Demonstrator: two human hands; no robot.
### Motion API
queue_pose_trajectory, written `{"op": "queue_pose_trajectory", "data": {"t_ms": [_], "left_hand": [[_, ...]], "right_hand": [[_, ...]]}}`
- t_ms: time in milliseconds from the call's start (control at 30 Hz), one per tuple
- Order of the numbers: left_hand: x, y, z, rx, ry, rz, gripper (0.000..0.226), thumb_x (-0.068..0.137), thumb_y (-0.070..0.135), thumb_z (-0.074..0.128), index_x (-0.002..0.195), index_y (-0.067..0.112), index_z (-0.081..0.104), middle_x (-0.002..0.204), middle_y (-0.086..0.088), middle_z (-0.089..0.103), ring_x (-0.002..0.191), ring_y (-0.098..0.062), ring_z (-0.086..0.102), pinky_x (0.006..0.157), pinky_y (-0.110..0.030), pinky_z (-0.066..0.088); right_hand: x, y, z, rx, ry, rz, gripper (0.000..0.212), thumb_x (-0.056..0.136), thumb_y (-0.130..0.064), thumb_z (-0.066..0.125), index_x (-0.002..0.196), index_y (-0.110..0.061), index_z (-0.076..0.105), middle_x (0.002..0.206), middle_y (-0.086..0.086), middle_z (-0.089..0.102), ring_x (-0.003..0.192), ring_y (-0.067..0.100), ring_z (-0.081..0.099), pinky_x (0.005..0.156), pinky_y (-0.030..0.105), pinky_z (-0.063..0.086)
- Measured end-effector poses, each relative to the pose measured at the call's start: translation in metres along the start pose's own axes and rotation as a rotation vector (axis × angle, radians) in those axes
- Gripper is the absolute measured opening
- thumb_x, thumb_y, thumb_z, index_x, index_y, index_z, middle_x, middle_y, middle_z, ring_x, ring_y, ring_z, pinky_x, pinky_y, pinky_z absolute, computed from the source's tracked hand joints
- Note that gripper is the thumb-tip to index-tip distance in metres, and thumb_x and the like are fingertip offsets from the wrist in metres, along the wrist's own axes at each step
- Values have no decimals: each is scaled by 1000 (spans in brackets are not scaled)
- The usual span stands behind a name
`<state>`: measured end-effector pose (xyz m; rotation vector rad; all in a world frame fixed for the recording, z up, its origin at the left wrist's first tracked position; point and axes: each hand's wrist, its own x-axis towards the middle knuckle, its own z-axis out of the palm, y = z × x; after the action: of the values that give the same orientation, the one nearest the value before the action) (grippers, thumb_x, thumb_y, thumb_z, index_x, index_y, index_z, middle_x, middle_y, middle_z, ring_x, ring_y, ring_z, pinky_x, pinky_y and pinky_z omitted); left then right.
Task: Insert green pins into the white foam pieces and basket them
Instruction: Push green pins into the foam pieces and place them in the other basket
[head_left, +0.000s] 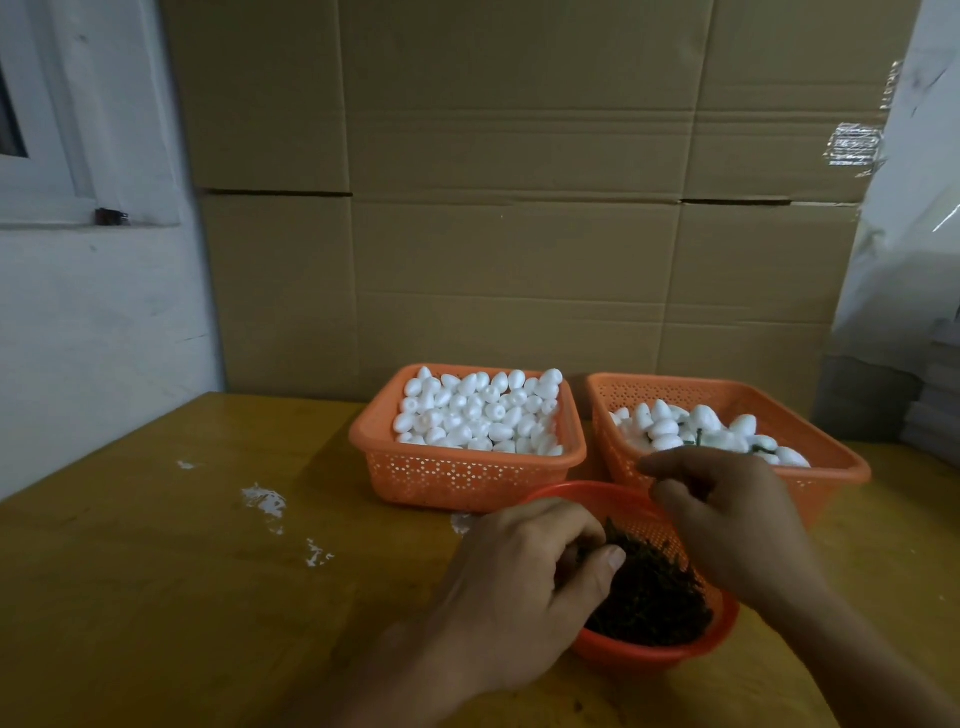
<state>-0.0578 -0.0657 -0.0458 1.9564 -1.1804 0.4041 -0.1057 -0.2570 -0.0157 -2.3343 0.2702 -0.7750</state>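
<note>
A round orange bowl (649, 652) near me holds a dark heap of green pins (652, 597). My left hand (524, 587) rests at the bowl's left edge, its fingers curled and thumb pressed in against the pins; the fingertips are hidden. My right hand (727, 525) hovers over the bowl's far rim, just in front of the right basket, fingers loosely bent and apart, with nothing visible in them. The left orange basket (457, 475) is full of plain white foam pieces (478, 413). In the right orange basket (841, 470) lie foam pieces with green pins (696, 436).
All three containers stand on a yellow-brown wooden table (182, 571) with white smears (265, 501) at its left. Flattened cardboard (519, 208) stands upright behind the baskets. A white wall with a window frame is on the left, and plastic-wrapped stacks (914, 312) are on the right.
</note>
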Motion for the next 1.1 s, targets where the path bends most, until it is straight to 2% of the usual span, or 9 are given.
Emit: {"op": "queue_pose_trajectory", "data": {"t_ms": [167, 333, 467, 567, 667, 733, 833, 967, 1100], "left_hand": [[0, -2, 1, 1, 0, 3, 25, 96, 49, 51, 94, 28, 64, 84, 16, 59, 81, -6, 57, 68, -33, 49], [3, -9, -2, 35, 5, -42, 21, 95, 50, 50, 92, 32, 60, 84, 18, 57, 83, -5, 57, 69, -30, 49], [23, -25, -14, 67, 41, -139, 6, 98, 36, 59, 95, 30, 59, 82, 15, 61, 78, 0, 59, 65, -18, 47], [52, -39, -27, 73, 77, -225, 6, 97, 24, 61, 91, 23, 62, 76, 11, 63, 70, -3, 60, 64, -24, 50], [83, -59, -35, 126, 38, -331, 11, 95, 19, 59, 86, 19, 65, 76, 9, 65, 73, -7, 62, 74, -34, 51], [103, -72, -37, 166, -19, -402, 16, 94, 19, 58, 80, 21, 67, 78, 7, 68, 80, -12, 64, 88, -36, 44], [125, -87, -34, 257, -144, -515, 17, 93, 21, 57, 83, 21, 71, 87, 11, 70, 92, -13, 64, 98, -35, 35], [143, -97, -25, 455, -358, -579, 22, 94, 26, 58, 111, 18, 70, 112, 5, 68, 111, -16, 62, 110, -43, 35], [149, -97, -17, 735, -523, -567, 41, 95, 41, 60, 136, 40, 55, 153, 8, 34, 143, -21, 28, 117, -53, 19]], "right_hand": [[-14, -2, 5, -98, -114, -3, 24, 90, -18, 65, 103, -36, 74, 88, -17, 72, 71, 4, 67, 64, 31, 59], [-19, -5, 8, -170, -155, -36, 22, 90, -24, 66, 105, -37, 74, 94, -17, 74, 84, 4, 69, 74, 35, 59], [-23, -7, 11, -214, -159, -66, 20, 89, -26, 66, 105, -36, 74, 91, -19, 74, 79, 2, 68, 71, 33, 58], [-24, -10, 11, -216, -146, -67, 19, 89, -28, 67, 103, -37, 75, 89, -21, 74, 75, 0, 67, 69, 31, 57], [-25, -11, 10, -210, -137, -70, 18, 89, -29, 67, 103, -36, 75, 88, -21, 73, 74, 0, 67, 68, 30, 58], [-25, -12, 10, -210, -145, -67, 18, 90, -30, 67, 104, -36, 75, 89, -20, 73, 74, 1, 67, 67, 31, 59], [-25, -13, 9, -220, -151, -63, 18, 90, -32, 66, 106, -36, 74, 92, -19, 74, 80, 2, 68, 72, 33, 59], [-26, -14, 9, -233, -157, -69, 18, 90, -34, 65, 105, -37, 73, 93, -19, 73, 83, 3, 68, 74, 35, 58], [-27, -14, 10, -251, -144, -84, 17, 89, -36, 64, 104, -38, 73, 93, -19, 73, 87, 4, 66, 76, 37, 57]]}}
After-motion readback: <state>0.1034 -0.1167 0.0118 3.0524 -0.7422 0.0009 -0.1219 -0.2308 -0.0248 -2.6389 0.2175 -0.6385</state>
